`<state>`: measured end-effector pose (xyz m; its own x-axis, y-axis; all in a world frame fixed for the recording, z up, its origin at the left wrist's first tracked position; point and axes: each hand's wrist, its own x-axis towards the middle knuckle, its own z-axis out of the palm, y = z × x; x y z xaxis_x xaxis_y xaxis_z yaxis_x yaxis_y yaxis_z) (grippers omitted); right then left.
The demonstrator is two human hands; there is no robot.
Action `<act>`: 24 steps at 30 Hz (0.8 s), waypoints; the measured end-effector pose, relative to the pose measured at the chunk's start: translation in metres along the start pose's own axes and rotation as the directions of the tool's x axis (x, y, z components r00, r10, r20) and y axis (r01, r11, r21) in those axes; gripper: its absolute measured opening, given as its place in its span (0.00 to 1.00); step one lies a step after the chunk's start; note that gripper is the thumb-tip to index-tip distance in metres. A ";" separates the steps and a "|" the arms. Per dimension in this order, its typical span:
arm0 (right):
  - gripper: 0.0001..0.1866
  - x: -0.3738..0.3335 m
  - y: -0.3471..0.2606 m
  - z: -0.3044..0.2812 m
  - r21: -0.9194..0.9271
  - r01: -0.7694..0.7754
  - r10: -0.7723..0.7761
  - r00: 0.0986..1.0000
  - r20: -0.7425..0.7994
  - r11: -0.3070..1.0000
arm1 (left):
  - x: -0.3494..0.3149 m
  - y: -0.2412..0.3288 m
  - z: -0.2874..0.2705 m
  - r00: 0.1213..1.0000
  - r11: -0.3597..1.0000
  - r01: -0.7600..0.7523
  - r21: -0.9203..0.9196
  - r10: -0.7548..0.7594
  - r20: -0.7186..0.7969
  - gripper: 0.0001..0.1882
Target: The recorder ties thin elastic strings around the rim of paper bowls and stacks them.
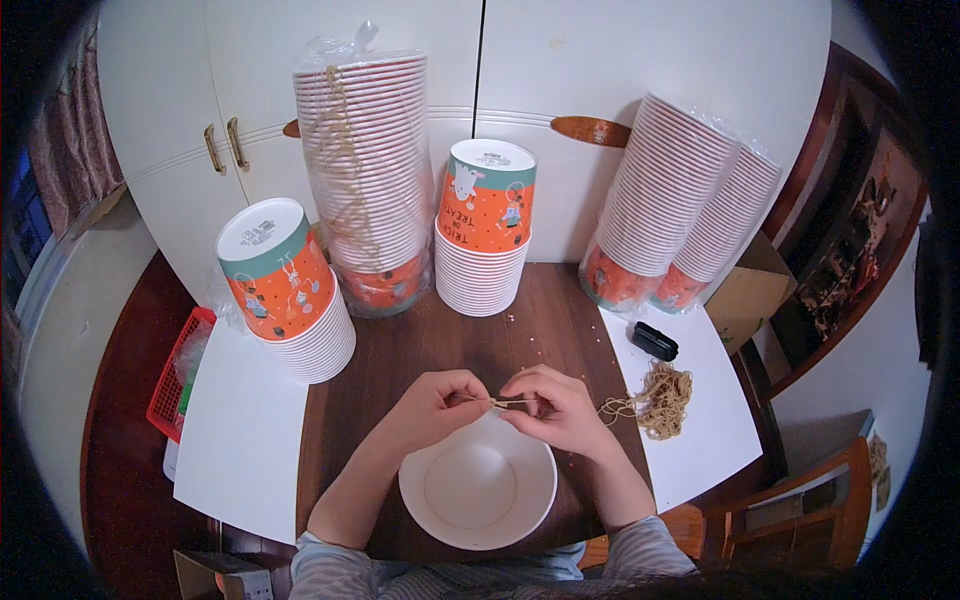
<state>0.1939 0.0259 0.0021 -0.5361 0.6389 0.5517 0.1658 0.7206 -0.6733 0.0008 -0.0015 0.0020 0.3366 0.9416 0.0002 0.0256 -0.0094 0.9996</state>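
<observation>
Tall stacks of paper bowls stand at the back of the table (440,340), in front of white cupboard doors (380,90). One wrapped stack (365,170) rises straight up in clear plastic, and two more wrapped stacks (680,205) lean to the right. Two shorter stacks (485,230) show orange and green sides with small cartoon pictures. A small black thing (655,341) lies on the right, and just below it sits a loose, tangled pile of tan string (662,400). A red basket (178,372) hangs by the left edge. The table is dark brown wood in the middle with white boards on both sides. A round white paper bowl (478,482) sits open and smooth right in front of the person. Just above its far rim, the left hand (435,400) and the right hand (550,405) each pinch one thin piece of string (512,402) pulled short between them.
</observation>
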 end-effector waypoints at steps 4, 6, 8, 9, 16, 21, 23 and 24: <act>0.12 0.001 -0.002 0.001 -0.004 0.002 -0.002 1.000 0.005 1.000 | 0.000 0.000 -0.001 1.000 0.999 0.019 -0.038 -0.018 0.015 0.04; 0.09 0.002 -0.001 0.002 -0.019 0.028 -0.028 1.000 -0.005 0.999 | -0.001 0.002 0.000 1.000 0.999 0.009 -0.046 -0.008 0.022 0.05; 0.06 0.002 0.000 0.003 -0.034 0.054 -0.054 0.998 -0.014 0.998 | -0.001 0.004 0.000 1.000 0.999 -0.001 -0.053 0.002 0.029 0.05; 0.04 0.001 0.001 0.004 -0.038 0.067 -0.068 0.997 -0.034 0.997 | -0.001 0.004 0.000 0.999 0.999 0.010 -0.046 -0.009 0.035 0.06; 0.03 0.001 0.001 0.005 -0.053 0.054 -0.057 0.997 -0.056 0.997 | -0.001 -0.001 -0.002 0.999 0.998 -0.016 -0.053 0.018 0.043 0.06; 0.03 -0.001 0.000 0.011 -0.037 -0.032 0.030 0.999 -0.038 0.999 | -0.005 0.002 -0.003 0.988 0.969 -0.121 0.213 0.137 -0.063 0.05; 0.02 -0.002 0.000 0.012 -0.034 -0.061 0.060 0.998 -0.028 0.998 | -0.005 0.001 -0.004 0.964 0.917 -0.217 0.334 0.256 -0.077 0.05; 0.03 -0.002 0.000 0.013 -0.026 -0.071 0.071 0.997 -0.021 0.997 | -0.006 0.003 -0.004 0.957 0.904 -0.233 0.359 0.278 -0.079 0.04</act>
<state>0.1842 0.0216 -0.0054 -0.5056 0.6937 0.5130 0.2249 0.6800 -0.6978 -0.0054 -0.0061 0.0046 0.2546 0.9256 0.2802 0.2829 -0.3484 0.8936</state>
